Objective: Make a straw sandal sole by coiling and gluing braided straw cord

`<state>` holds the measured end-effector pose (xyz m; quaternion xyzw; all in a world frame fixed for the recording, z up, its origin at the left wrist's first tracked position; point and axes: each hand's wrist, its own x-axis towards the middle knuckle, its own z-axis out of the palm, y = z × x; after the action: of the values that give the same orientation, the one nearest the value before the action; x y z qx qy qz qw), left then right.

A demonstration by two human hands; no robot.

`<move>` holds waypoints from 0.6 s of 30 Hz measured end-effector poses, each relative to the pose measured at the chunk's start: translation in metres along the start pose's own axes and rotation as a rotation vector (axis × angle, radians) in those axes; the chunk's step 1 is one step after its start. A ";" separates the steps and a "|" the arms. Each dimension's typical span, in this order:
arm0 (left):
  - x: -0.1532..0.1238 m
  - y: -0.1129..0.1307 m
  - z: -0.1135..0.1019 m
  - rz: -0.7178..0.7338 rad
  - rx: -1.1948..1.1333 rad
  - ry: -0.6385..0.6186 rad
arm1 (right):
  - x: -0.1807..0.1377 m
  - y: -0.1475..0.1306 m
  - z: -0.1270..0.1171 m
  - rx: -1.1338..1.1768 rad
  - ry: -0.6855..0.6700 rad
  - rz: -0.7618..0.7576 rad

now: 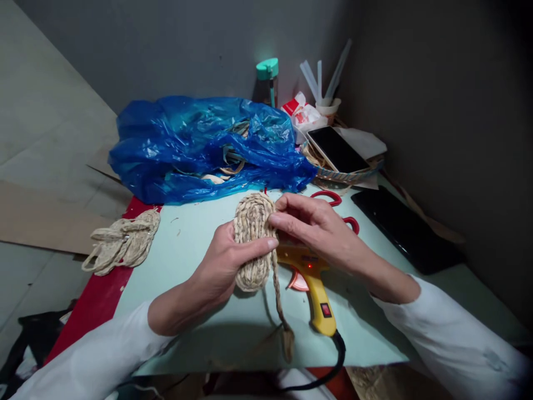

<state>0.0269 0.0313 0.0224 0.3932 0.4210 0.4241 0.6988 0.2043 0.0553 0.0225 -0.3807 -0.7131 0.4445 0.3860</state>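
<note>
A flat oval coil of braided straw cord [252, 266] is held up over the table by both hands. My left hand [220, 258] wraps its lower left side, thumb lying across the front. At the upper right edge, my right hand [310, 225] pinches the coil's outer row between thumb and fingers. The loose end of the braid [277, 294] hangs down from the right side and finishes in a frayed tuft. Behind and below my right hand lies a yellow hot glue gun [318, 300] with a red light on; its nozzle end is hidden.
Red-handled scissors [352, 223] lie partly behind my right hand. A bundle of braided cord [125, 241] rests at the left edge. Farther back are a blue plastic bag [183, 144], a phone [338, 150] on a basket, a black tablet-like slab [406, 228], a bottle [267, 69] and a cup of glue sticks [328, 108].
</note>
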 end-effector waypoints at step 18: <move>0.006 0.006 -0.002 0.104 -0.159 0.166 | -0.019 0.009 0.036 -0.398 0.079 -0.341</move>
<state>0.0254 0.0394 0.0257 0.3212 0.4215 0.5229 0.6676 0.1821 0.0296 -0.0005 -0.3404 -0.8247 0.2088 0.4005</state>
